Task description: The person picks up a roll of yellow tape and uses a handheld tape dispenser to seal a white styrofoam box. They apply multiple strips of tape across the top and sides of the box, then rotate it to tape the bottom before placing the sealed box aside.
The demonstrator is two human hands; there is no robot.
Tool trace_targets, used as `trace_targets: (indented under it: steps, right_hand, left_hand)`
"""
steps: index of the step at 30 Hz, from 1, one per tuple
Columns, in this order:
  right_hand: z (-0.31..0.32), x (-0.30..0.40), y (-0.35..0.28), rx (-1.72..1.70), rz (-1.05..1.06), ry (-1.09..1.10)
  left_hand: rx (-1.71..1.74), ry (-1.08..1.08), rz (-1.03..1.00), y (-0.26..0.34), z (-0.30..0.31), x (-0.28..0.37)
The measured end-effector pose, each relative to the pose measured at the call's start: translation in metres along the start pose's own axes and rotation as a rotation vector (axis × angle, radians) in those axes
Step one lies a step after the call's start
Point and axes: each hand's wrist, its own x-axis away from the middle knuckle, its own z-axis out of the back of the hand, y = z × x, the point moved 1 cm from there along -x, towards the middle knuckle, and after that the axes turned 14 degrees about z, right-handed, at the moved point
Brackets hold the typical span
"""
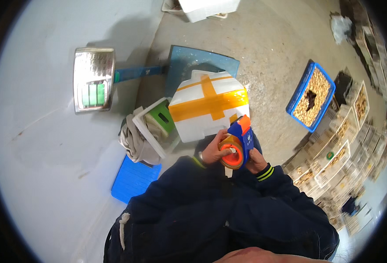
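My left hand [214, 152] grips the orange hub and tape roll [228, 140] of a blue and orange tape gun [247, 139], its thumb at the hub's middle. My right hand [257, 161] holds the blue frame of the same tape gun from the other side. Just beyond it, a white foam box [188, 129] carries crossed bands of yellow-brown packing tape. The box rests over the near part of a blue scale platform [193, 58]. The tape gun's front overlaps the box's near corner in view, so I cannot tell whether they touch.
A scale display head [94, 80] stands on a blue post [139, 73] at left. Nearer are an open white bin [150, 139], grey cloth [131, 139] and a blue lid-like panel [135, 180]. At right, a blue crate [329, 86] and several pale crates [332, 164] hold light-brown pieces.
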Motion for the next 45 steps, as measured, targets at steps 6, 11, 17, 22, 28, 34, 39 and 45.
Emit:
trace_targets:
  steps: [6,11,17,22,28,34,39,45]
  right_hand:
    - [0.036,0.050,-0.003,0.455,0.146,-0.065]
    - [0.060,0.066,0.009,0.734,0.535,-0.085]
    - [0.082,0.075,0.032,0.939,0.816,-0.007]
    - [0.079,0.087,0.040,0.702,0.481,0.158]
    - [0.100,0.094,0.035,0.632,0.252,0.365]
    - [0.125,0.018,0.027,0.535,0.466,0.323]
    - [0.146,0.012,0.029,0.690,0.401,0.340]
    - [0.156,0.050,0.039,0.925,0.345,0.488]
  left_hand:
    - [0.058,-0.048,0.109,0.028,0.007,-0.018]
    - [-0.475,-0.124,0.307,0.039,-0.022,-0.046]
    - [-0.994,0.089,0.241,0.042,-0.060,-0.066]
    - [-0.994,0.144,0.130,0.042,-0.044,-0.087]
    - [-1.014,0.360,0.109,0.106,0.024,-0.164]
    - [-0.871,0.483,-0.095,0.113,0.076,-0.219]
    - [-0.912,0.472,-0.071,0.106,0.095,-0.229]
    - [-0.782,0.502,0.039,0.098,0.100,-0.232]
